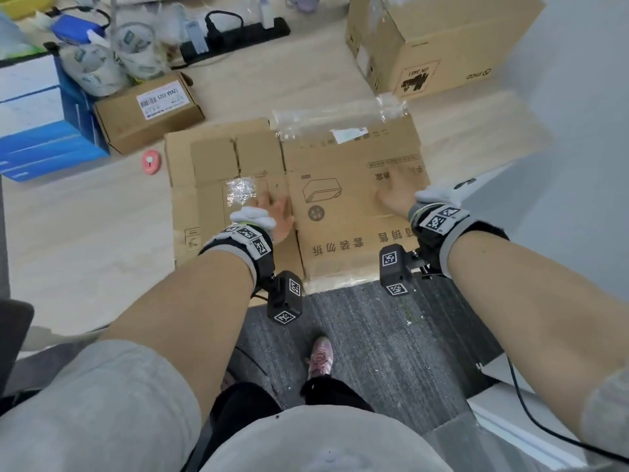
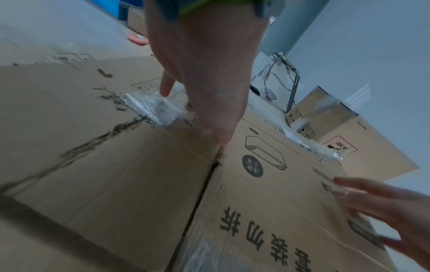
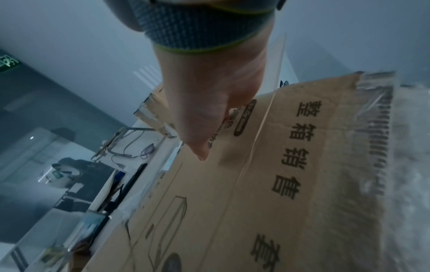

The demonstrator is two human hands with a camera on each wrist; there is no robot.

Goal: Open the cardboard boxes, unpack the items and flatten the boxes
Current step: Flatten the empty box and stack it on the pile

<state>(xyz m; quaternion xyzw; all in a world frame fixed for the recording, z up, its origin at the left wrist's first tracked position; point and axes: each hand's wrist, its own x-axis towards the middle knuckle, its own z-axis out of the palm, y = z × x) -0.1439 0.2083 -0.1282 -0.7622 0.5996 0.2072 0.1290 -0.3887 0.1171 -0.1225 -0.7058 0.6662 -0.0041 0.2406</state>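
A large flattened cardboard box [image 1: 340,212] with black printing and clear tape scraps lies on the light table near its front edge. My left hand [image 1: 272,212] presses flat on it beside the centre seam [image 2: 209,176], fingers straight. My right hand [image 1: 398,192] presses flat on the right panel over the printed text. In the left wrist view my left fingertips [image 2: 221,139] touch the board at the seam, and my right hand's fingers [image 2: 372,198] lie spread on the panel. In the right wrist view my right thumb [image 3: 200,147] rests on the box [image 3: 267,184].
A big taped cardboard box [image 1: 439,46] stands behind on the right. A small labelled box [image 1: 149,114] sits at the left, by blue-white cartons [image 1: 37,120], wrapped rolls [image 1: 102,69], a power strip [image 1: 235,35] and a pink disc [image 1: 150,161]. Dark carpet [image 1: 367,335] lies below the table edge.
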